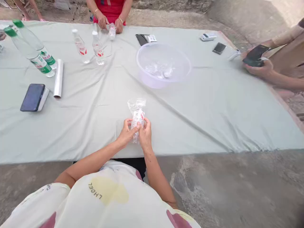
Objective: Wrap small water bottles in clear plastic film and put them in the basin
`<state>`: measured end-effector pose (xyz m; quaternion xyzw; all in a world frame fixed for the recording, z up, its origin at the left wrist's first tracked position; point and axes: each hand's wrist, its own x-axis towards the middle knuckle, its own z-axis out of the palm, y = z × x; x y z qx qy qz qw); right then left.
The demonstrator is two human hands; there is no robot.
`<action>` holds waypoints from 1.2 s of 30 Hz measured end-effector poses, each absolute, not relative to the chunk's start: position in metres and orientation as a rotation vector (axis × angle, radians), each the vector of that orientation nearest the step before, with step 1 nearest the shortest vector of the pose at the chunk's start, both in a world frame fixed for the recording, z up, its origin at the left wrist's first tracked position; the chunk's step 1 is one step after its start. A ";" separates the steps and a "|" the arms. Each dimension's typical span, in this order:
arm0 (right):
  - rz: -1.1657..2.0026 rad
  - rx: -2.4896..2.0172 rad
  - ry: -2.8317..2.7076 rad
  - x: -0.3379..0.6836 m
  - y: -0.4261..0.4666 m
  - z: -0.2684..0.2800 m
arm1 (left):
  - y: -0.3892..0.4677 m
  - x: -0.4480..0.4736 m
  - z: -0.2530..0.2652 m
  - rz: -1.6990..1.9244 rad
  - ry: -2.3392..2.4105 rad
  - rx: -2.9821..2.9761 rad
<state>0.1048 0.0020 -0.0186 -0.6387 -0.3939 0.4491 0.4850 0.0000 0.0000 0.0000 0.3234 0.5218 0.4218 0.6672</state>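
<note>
Near the front edge of the cloth-covered table, a small bottle wrapped in clear plastic film (137,114) lies between my hands. Red and white label marks show through the film, and loose film flares out at its far end. My left hand (127,132) is closed round its left side, the thumb pressed on top. My right hand (145,133) grips the right side, its thumb beside the other. The undersides of the fingers are hidden by the bottle.
A translucent basin (154,84) holds several clear items. To the left stand two green-capped bottles (42,65), a film roll (59,79) and a phone (32,97). Two white-capped bottles (98,49) stand farther back. A person in red (110,11) handles a bottle; another person's hands (261,68) hold a dark object.
</note>
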 end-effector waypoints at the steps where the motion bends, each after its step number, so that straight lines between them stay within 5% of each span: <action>1: 1.129 -1.525 -0.965 0.103 -0.003 -0.022 | -0.003 -0.003 -0.002 0.987 1.177 0.730; 5: 1.130 -1.520 -1.205 0.113 -0.012 -0.017 | -0.013 -0.022 -0.005 1.055 1.132 0.706; 11: 0.594 -1.323 -1.732 0.151 0.013 0.049 | -0.026 -0.065 0.014 0.926 1.054 0.728; 16: 1.141 -1.098 -2.060 0.155 0.035 0.061 | -0.042 -0.098 0.032 0.911 1.002 0.774; 21: 1.595 -0.828 -1.515 0.138 0.024 0.017 | -0.048 -0.125 0.041 1.038 0.968 0.738; 27: 1.246 -0.647 -0.913 0.054 -0.016 0.016 | -0.027 -0.107 0.037 1.218 1.023 0.363; 36: 0.867 -0.917 -1.183 0.029 -0.019 0.059 | -0.027 -0.062 0.007 1.112 0.865 -0.156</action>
